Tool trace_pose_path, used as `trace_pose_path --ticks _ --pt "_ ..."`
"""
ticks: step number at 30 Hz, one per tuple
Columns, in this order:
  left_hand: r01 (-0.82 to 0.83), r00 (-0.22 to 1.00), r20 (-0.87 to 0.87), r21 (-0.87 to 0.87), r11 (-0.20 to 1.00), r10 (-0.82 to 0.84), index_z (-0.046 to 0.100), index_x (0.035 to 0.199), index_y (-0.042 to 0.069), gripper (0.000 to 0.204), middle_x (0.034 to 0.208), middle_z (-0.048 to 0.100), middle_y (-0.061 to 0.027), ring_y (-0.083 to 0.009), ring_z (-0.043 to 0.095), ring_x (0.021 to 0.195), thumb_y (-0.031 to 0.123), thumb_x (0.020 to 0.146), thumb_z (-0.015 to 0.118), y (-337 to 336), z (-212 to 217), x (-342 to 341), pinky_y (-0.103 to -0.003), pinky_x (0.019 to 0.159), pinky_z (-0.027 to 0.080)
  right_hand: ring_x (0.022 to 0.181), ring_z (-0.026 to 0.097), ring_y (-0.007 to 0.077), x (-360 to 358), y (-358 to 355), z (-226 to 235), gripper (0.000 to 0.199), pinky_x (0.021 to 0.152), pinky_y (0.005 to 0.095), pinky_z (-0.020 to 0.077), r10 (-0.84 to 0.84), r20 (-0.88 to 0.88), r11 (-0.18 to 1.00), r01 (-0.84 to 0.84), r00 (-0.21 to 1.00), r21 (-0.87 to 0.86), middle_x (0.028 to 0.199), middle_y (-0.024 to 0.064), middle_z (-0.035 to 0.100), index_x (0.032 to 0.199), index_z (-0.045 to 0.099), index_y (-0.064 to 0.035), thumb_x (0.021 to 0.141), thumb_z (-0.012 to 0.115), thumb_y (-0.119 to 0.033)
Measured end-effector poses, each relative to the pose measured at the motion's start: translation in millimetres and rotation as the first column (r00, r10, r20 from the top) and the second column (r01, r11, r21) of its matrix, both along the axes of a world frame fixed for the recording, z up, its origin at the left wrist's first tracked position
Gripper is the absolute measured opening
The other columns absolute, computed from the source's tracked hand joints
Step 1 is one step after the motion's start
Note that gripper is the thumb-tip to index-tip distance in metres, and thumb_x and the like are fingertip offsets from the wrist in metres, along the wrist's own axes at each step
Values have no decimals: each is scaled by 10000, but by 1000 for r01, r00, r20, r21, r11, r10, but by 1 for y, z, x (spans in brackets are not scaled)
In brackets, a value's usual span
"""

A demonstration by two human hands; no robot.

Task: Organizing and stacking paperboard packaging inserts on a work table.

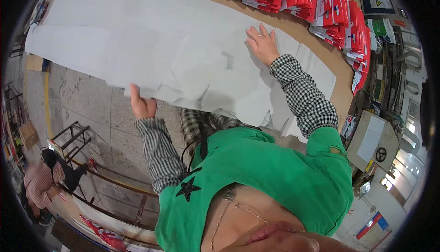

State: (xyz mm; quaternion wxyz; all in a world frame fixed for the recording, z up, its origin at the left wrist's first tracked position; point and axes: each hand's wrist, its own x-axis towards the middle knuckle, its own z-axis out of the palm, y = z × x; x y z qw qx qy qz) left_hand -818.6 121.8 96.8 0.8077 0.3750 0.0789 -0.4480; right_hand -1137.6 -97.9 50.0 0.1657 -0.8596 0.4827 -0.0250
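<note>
Large white paper sheets [151, 36] lie overlapped along a long table, with folded flaps and creases along the near edge. A small grey patch shows on the top sheet near the middle. At the near edge, left of centre, my left hand [144, 105] is closed on the rim of a sheet, its thumb pointing up; the other fingers are partly hidden. My right hand [262, 44] rests palm down on the far right part of the sheets, fingers spread, gripping nothing. Fanned sheet edges [305, 61] show to the right of that hand.
Stacks of red and white folded packets [339, 16] line the table's far right edge. Brown board [337, 61] covers the tabletop beneath. At lower left, a person [43, 183] sits beside a metal frame [75, 135]. A machine with a black handwheel [381, 154] stands at right.
</note>
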Motion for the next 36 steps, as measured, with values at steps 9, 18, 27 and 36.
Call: trace_pose_path --ticks 9,18,27,36 --pt "-78 397 762 584 808 -512 578 998 -47 262 883 623 -82 -218 591 765 147 822 596 12 4 -6 -361 673 463 1305 196 315 6 5 -6 442 1032 566 67 -27 84 1000 26 996 12 1361 36 368 1252 452 -141 866 430 -357" --pt "41 584 608 640 767 -538 551 1033 -64 345 988 594 -147 -189 568 822 160 786 637 4 -15 -27 -337 748 449 1312 188 301 -5 5 0 461 1039 546 80 -13 11 999 14 1000 -31 1366 32 362 1256 449 -138 857 461 -368" --pt "-25 867 426 555 832 -258 547 1010 -42 301 932 598 -123 -174 572 803 112 771 642 -20 -43 -3 -290 664 476 1298 217 310 0 -12 4 447 1029 562 90 4 -65 1000 -6 998 -31 1333 44 409 1228 480 -131 854 460 -375" --pt "112 826 438 487 866 -353 566 921 -80 271 850 620 -110 -170 586 763 142 780 637 -8 -40 5 -324 667 467 1287 236 325 -3 -12 -6 422 1019 585 104 0 -20 1000 0 1000 -21 1323 57 417 1205 497 -147 866 426 -388"
